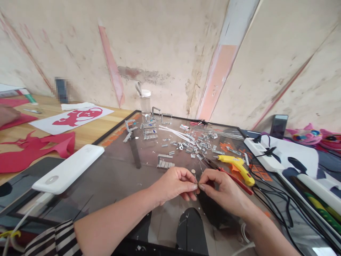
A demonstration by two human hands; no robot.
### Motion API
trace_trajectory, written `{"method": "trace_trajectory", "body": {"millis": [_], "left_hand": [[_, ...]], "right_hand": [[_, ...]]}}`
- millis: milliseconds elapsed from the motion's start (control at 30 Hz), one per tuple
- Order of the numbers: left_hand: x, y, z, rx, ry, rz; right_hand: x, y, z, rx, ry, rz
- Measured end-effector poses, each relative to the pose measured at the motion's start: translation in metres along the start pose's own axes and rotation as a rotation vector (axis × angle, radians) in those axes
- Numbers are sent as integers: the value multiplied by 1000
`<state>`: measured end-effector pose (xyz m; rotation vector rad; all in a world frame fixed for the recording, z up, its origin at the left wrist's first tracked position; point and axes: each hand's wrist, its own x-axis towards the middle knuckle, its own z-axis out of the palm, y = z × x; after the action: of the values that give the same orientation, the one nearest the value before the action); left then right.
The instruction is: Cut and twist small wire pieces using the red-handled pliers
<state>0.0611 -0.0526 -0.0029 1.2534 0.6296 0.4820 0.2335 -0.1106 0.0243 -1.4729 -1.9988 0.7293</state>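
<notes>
My left hand (178, 185) is closed in a pinch on a thin, wire-like piece with a small round tip (193, 171) showing above the fingers. Fingertips of my right hand (220, 186) meet it there, pinched together on the same piece; most of it is hidden. Just beyond, a small grey comb-shaped metal part (165, 164) stands on the glass tabletop (117, 185). Red-handled pliers (239, 182) lie beside my right hand, with a yellow glue gun (237, 167) behind them. A pile of small grey metal pieces (197, 145) is spread farther back.
A white power bank (70, 169) with a cable lies left. Behind are white strips (176, 132), thin wires (221, 133) and a lidded bottle (145, 103). A power strip (263, 154) and black cables (274, 199) run along the right. Another person's hand (9, 114) rests near red paper far left.
</notes>
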Motion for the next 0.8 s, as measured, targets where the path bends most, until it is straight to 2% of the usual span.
{"method": "trace_trajectory", "body": {"millis": [233, 467, 800], "left_hand": [[0, -1, 0, 11, 15, 3], [4, -4, -2, 49, 6, 0], [2, -4, 0, 64, 9, -16]], "right_hand": [[1, 2, 2, 234, -10, 113], [4, 7, 10, 538, 2, 139], [7, 7, 15, 705, 4, 170]]}}
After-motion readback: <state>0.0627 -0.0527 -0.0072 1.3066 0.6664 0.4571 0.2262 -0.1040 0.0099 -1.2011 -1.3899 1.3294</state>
